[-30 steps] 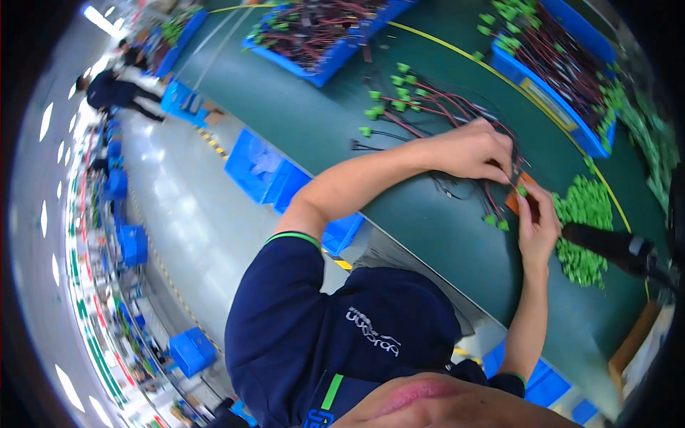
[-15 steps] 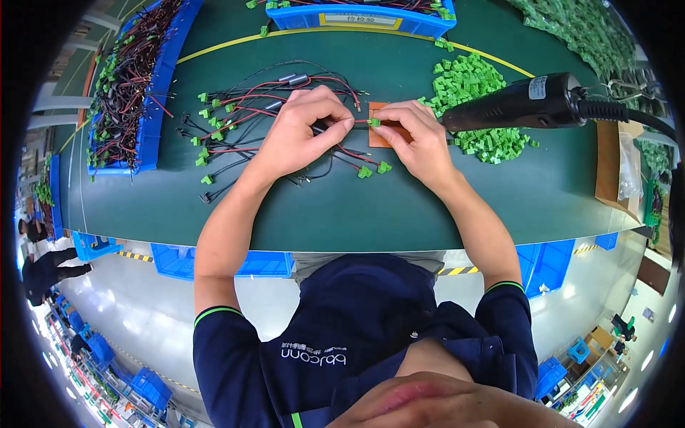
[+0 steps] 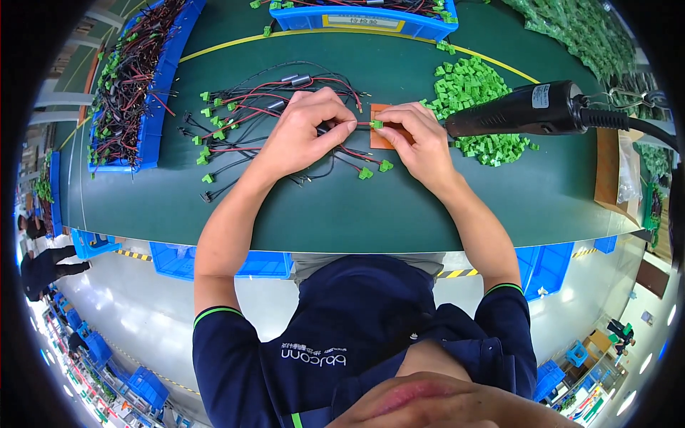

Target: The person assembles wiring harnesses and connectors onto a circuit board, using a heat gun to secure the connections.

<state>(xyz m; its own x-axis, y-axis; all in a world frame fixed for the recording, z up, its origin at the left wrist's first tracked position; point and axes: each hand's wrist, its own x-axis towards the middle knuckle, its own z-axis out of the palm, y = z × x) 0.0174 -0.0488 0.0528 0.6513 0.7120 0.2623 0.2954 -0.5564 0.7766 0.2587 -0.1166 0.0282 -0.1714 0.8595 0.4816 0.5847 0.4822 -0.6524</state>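
My left hand (image 3: pixel 308 132) pinches a thin cable with a red wire (image 3: pixel 363 123) running out to the right. In my right hand (image 3: pixel 419 135), thumb and fingers close on a small green terminal block (image 3: pixel 376 124), and the red wire's end meets it. An orange-brown block (image 3: pixel 380 140) lies on the table under the right fingertips, partly covered by them. Left of my left hand, several cables (image 3: pixel 246 107) in red and black are spread out, many with green terminal blocks at their ends. Right of my right hand lies a heap of loose green terminal blocks (image 3: pixel 471 89).
A black handheld tool (image 3: pixel 517 110) with a thick cord hangs over the green heap. Blue bins full of cables stand at the left (image 3: pixel 150 132) and far edge (image 3: pixel 364 24) of the green table (image 3: pixel 342 221). A cardboard box (image 3: pixel 606 171) sits at the right.
Both hands hold almost the same place and grip. The black tool has shifted slightly to the right and down in the picture.
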